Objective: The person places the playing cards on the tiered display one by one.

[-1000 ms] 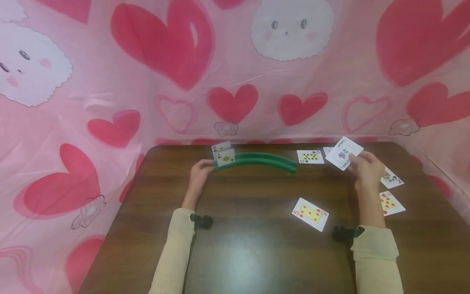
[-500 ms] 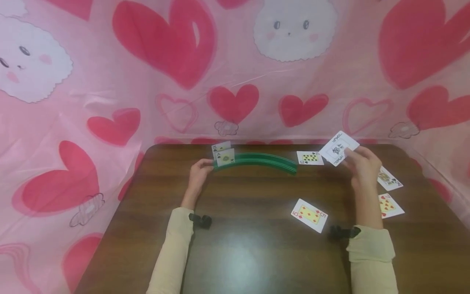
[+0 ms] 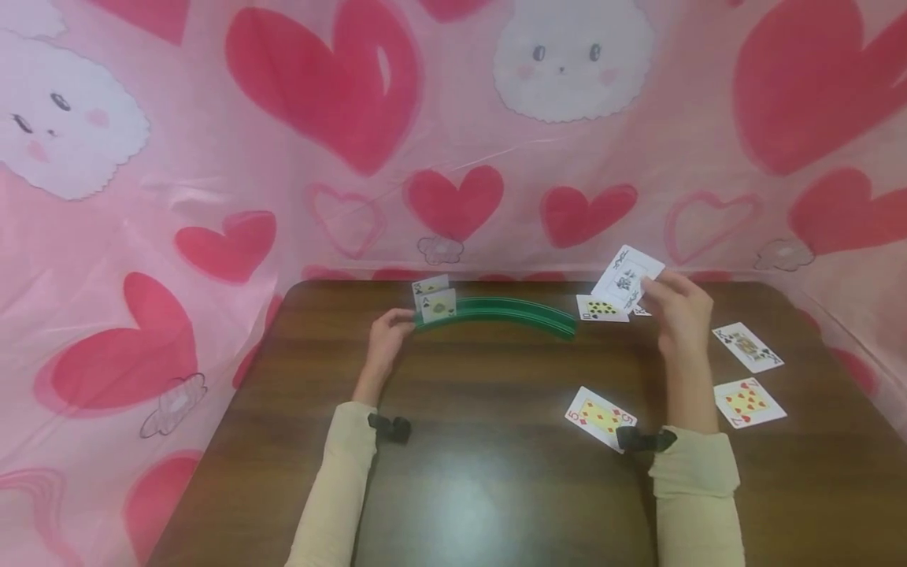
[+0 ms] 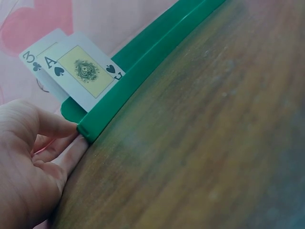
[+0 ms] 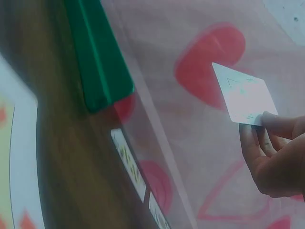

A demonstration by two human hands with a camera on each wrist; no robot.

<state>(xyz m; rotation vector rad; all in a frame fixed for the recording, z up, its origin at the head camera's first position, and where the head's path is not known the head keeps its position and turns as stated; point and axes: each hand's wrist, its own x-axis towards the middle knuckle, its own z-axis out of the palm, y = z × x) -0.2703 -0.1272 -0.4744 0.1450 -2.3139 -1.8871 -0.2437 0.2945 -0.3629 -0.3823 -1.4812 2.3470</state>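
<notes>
A curved green card holder lies at the back of the table, and my left hand pinches its left end. Two cards stand in the holder's slots by that hand: an ace of spades in front and a three of clubs behind. Held between thumb and fingers of my right hand is a joker card, raised above the table to the right of the holder. Below it lie a ten of spades and another card, mostly hidden by the joker.
On the wooden table a five of diamonds lies front of centre-right, partly behind the right wrist camera strap. Farther right are a king and a seven of hearts. A pink heart-patterned cloth hangs behind.
My right hand has carried the joker leftward and slightly up, so it now overlaps the ten of spades in view. The left hand has stayed at the holder's end.
</notes>
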